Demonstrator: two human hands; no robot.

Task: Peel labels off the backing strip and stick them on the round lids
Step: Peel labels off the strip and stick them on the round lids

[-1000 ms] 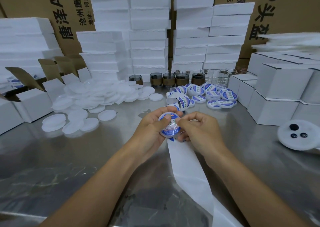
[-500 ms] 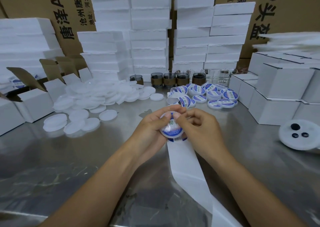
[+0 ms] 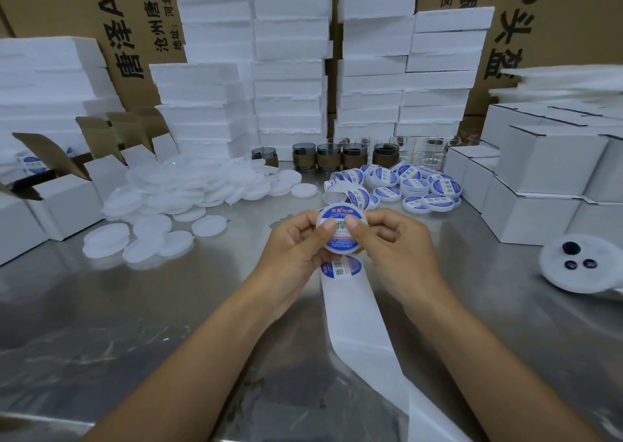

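Steel table [image 3: 101, 307] fills the head view, foam blocks [image 3: 290, 71] stacked behind; I see both thumbs pressing a label [image 3: 337, 213] onto the round lid [image 3: 339, 242], left hand [image 3: 290, 253] and right hand [image 3: 397, 249] gripping its rim just above the backing strip [image 3: 357, 313]; I judge this the smoothing step; next calls for setting it among the labelled lids [image 3: 418, 189], taking a blank lid [image 3: 209, 225], peeling the next label [image 3: 342, 268], which reads 助焊; the carton [image 3: 135, 30] behind reads 沧州唐泽.
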